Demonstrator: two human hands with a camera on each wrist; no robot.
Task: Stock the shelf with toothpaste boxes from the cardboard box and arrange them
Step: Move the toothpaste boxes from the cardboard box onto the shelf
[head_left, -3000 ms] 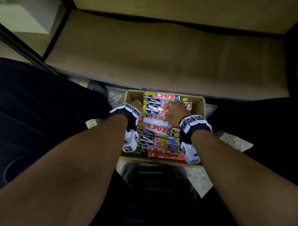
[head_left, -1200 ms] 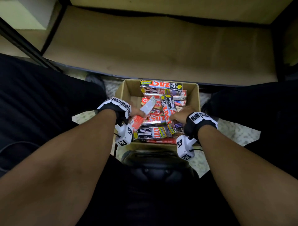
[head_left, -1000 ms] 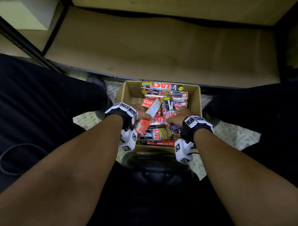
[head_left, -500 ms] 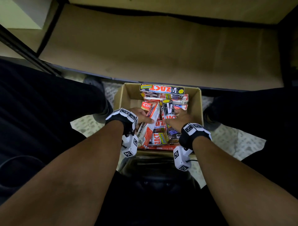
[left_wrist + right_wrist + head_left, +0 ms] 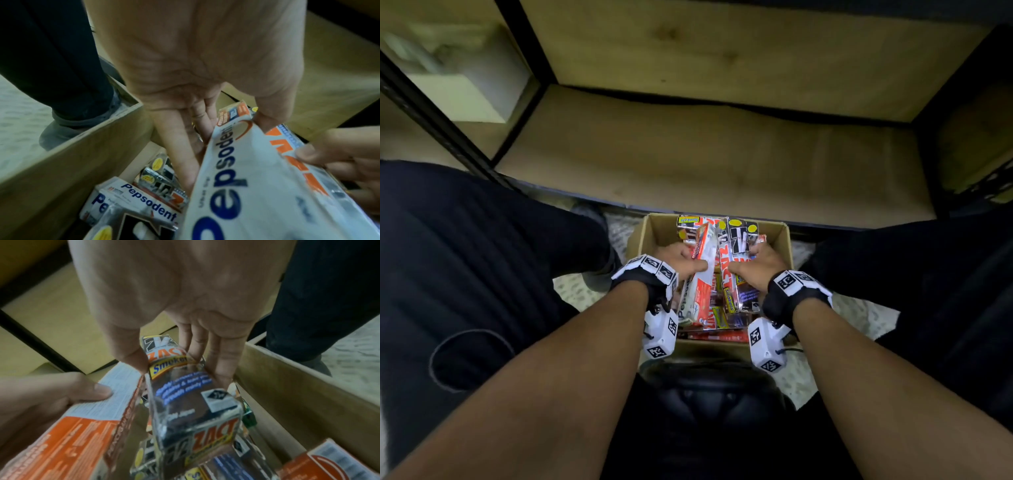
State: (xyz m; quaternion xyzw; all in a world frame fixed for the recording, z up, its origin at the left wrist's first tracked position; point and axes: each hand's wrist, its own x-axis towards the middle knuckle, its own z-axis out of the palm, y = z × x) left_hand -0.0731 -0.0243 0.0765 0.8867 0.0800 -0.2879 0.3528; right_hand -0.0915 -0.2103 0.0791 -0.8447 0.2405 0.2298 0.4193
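— Since both sit above the open brown cardboard box [image 5: 784, 240], how will they handle?
— Lightly: left hand [image 5: 678, 262] clamps the white-and-red Pepsodent carton [image 5: 700, 270], right hand [image 5: 760, 270] the glossy black Zact carton [image 5: 736, 270]; grip long sides, thin card dents.

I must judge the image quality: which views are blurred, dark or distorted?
Head view: dim, strongly bent at the edges, shelf soft. Left wrist view: Pepsodent box smeared near the lens, lettering still readable. Right wrist view: Zact box glossy with glare, small print blurred.
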